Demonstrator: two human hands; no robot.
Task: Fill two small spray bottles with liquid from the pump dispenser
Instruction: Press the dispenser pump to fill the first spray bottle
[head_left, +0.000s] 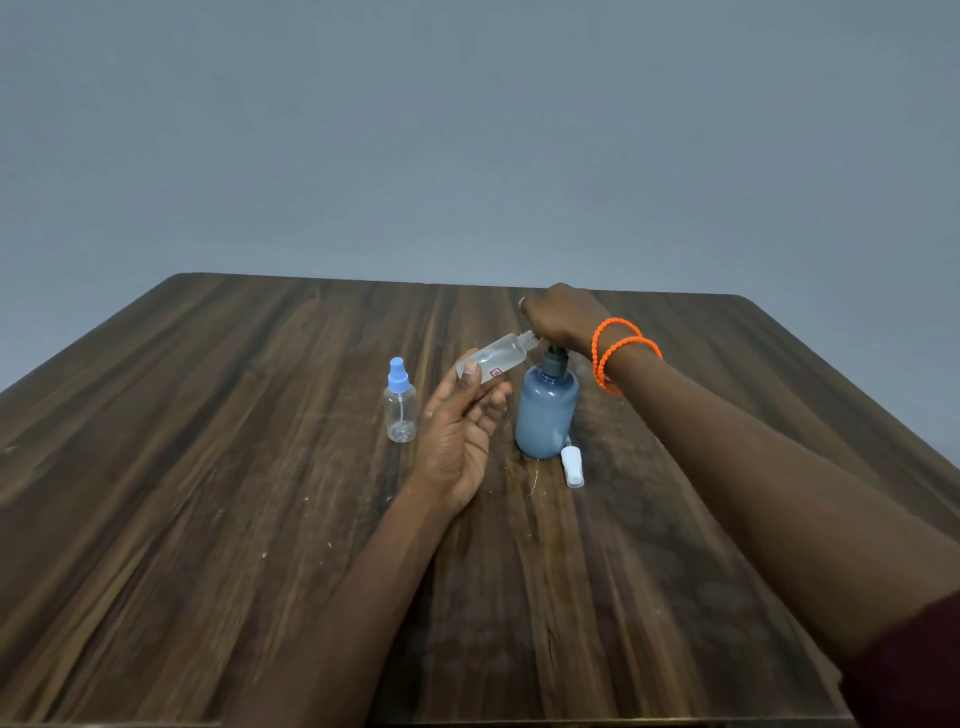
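A blue pump dispenser stands upright near the table's middle. My right hand rests on top of its dark pump head, which it hides. My left hand holds a clear uncapped spray bottle tilted, its open neck up against the pump spout under my right hand. A second clear spray bottle with a light blue spray cap stands upright to the left of my left hand. A white spray cap lies on the table just right of the dispenser's base.
The wooden table spreads wide to the left and toward me, ending at a far edge before a grey wall. Two orange bead bracelets circle my right wrist.
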